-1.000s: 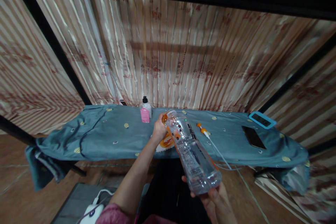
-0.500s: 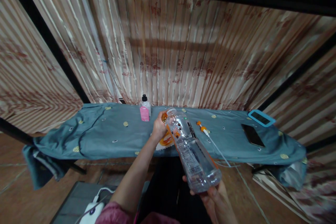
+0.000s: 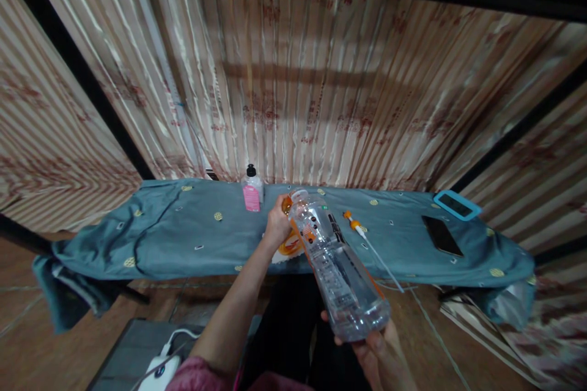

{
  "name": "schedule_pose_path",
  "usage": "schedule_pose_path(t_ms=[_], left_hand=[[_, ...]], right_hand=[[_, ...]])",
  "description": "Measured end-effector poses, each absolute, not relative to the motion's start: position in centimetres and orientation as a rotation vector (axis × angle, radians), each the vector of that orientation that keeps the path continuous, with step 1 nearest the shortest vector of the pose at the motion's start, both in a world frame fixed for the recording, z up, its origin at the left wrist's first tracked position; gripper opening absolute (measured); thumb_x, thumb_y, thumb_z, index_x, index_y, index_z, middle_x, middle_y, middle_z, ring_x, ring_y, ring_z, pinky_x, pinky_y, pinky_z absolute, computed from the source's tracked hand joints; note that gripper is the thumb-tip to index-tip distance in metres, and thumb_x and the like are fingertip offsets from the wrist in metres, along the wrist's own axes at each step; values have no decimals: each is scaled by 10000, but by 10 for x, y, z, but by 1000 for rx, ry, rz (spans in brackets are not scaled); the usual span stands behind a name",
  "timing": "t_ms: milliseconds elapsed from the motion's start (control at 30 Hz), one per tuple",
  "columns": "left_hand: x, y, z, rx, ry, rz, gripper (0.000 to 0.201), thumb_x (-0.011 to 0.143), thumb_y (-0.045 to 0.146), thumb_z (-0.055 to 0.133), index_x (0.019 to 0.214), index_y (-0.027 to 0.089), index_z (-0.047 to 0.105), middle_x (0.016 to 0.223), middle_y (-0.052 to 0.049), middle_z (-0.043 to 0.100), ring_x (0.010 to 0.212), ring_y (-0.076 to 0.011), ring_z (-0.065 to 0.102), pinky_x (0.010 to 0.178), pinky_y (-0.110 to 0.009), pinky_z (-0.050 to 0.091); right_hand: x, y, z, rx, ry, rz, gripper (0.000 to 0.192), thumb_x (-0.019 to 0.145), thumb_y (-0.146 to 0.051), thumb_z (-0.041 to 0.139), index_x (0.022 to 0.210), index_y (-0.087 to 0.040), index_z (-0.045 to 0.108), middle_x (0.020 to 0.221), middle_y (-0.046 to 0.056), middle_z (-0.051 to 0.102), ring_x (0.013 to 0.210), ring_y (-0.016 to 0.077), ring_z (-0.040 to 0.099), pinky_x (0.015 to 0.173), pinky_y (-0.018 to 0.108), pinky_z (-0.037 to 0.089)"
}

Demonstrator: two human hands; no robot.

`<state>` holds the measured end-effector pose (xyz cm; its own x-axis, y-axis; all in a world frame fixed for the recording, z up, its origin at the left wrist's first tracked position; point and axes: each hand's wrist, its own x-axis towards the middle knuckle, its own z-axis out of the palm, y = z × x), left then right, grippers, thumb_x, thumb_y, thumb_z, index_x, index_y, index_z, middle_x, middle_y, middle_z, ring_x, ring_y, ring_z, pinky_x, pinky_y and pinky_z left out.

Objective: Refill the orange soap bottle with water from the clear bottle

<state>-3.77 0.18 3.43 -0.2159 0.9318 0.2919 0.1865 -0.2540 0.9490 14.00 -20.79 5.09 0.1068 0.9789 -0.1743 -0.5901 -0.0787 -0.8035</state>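
My right hand (image 3: pixel 378 351) grips the base of a clear plastic bottle (image 3: pixel 337 266) with an orange label, tilted with its open neck pointing away toward the table. My left hand (image 3: pixel 277 225) is closed around something orange beside the bottle's mouth, over an orange and white item (image 3: pixel 290 248) lying on the blue-grey cloth (image 3: pixel 192 232). What exactly the left fingers hold is too small to tell.
A small bottle with a pink label and black cap (image 3: pixel 252 190) stands at the back. An orange-tipped white cable (image 3: pixel 367 241), a dark phone (image 3: pixel 442 236) and a blue-framed device (image 3: pixel 458 204) lie to the right. A striped curtain hangs behind. A white charger (image 3: pixel 160 369) sits on the floor.
Both hands and the bottle keep nearly the same pose. Only the view has shifted slightly.
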Motion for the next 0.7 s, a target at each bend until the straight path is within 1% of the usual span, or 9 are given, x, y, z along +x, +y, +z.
schedule_pose_path(t_ms=[133, 300, 433, 500, 600, 700], left_hand=[[-37, 0, 37, 1381, 1350, 1540, 404, 697, 371, 726, 1039, 204, 590, 898, -35, 716, 826, -195, 668, 770, -283, 497], [-36, -4, 43, 1414, 1357, 1521, 407, 703, 369, 723, 1046, 200, 585, 930, -42, 715, 845, -195, 666, 794, -298, 499], [-37, -5, 46, 1453, 1337, 1512, 403, 714, 374, 719, 1048, 195, 581, 944, -42, 720, 848, -188, 672, 786, -290, 509], [-39, -4, 48, 1488, 1299, 1496, 408, 718, 369, 717, 1053, 185, 575, 960, -49, 720, 866, -189, 674, 795, -290, 514], [-42, -4, 50, 1531, 1307, 1429, 454, 682, 346, 748, 1062, 167, 575, 947, -53, 720, 859, -195, 673, 793, -291, 513], [-45, -3, 50, 1554, 1247, 1413, 473, 674, 333, 751, 1077, 169, 565, 972, -50, 719, 882, -191, 670, 811, -284, 508]], right_hand=[[141, -208, 48, -908, -573, 1414, 537, 510, -539, 877, 932, -270, 681, 983, 83, 773, 793, 305, 739, 518, 248, 516], [143, -206, 49, -916, -583, 1424, 595, 486, -545, 884, 965, -266, 668, 1002, 96, 765, 795, 310, 737, 518, 250, 513], [145, -206, 51, -887, -579, 1428, 561, 520, -510, 884, 975, -271, 658, 1043, 78, 754, 777, 265, 732, 521, 244, 525], [146, -207, 52, -874, -554, 1428, 552, 514, -478, 897, 972, -278, 662, 1022, 57, 758, 750, 239, 727, 528, 249, 531], [147, -207, 54, -860, -542, 1442, 531, 493, -455, 913, 937, -273, 687, 958, 28, 763, 698, 213, 721, 530, 256, 530], [146, -206, 57, -854, -553, 1442, 544, 494, -459, 913, 948, -274, 680, 940, 25, 763, 701, 214, 721, 506, 249, 526]])
